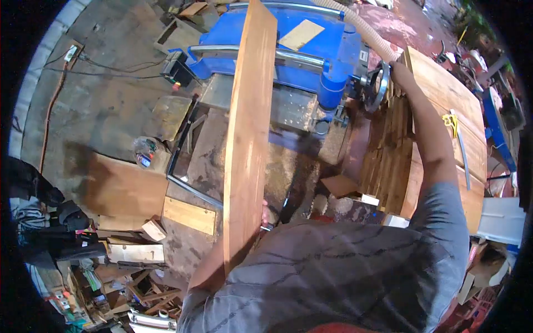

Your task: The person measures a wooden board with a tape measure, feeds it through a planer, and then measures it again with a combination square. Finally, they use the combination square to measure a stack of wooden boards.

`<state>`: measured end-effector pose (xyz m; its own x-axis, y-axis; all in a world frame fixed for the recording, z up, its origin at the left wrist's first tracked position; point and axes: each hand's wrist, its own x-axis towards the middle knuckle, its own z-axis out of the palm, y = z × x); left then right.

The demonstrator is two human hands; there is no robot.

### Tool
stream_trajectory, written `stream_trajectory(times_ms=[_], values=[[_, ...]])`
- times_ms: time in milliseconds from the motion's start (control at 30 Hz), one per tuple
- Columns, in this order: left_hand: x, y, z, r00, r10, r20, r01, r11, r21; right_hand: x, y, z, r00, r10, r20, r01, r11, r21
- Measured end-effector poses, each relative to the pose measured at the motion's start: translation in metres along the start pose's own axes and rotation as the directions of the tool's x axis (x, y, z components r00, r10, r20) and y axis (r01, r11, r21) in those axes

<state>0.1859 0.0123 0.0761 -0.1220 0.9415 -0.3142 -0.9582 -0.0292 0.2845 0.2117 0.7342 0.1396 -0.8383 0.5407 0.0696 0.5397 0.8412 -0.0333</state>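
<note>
A long wooden board (pixel 247 133) stands on a slant in front of my body, its far end above a blue machine (pixel 222 33). My left hand (pixel 265 213) is closed around the board's lower part, with only some fingers showing at its right edge. At the machine's right side, my right hand (pixel 398 69) reaches to the rim of a round handwheel (pixel 377 86). Its fingers are too small and dark to make out. A small wooden piece (pixel 301 34) lies on top of the machine.
Stacked planks (pixel 388 155) and a wide wooden panel (pixel 444 94) with a yellow-handled tool (pixel 451 123) are at the right. Scrap wood (pixel 150 288) is heaped at the lower left. A cable (pixel 53 111) runs over the floor. A ribbed hose (pixel 366 33) passes behind the machine.
</note>
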Motion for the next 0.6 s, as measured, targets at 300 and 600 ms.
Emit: stream_trajectory(times_ms=[300,600], values=[[-0.001,0.017,-0.023,0.978,0.053,0.203,-0.094,0.976,0.198,-0.187,-0.264,-0.057,0.978,-0.185,0.101,0.024,0.573,0.819],[-0.074,0.033,-0.013,0.957,0.231,-0.176,-0.049,0.726,0.686,-0.247,-0.495,0.046,0.806,-0.483,0.342,-0.592,-0.649,0.478]])
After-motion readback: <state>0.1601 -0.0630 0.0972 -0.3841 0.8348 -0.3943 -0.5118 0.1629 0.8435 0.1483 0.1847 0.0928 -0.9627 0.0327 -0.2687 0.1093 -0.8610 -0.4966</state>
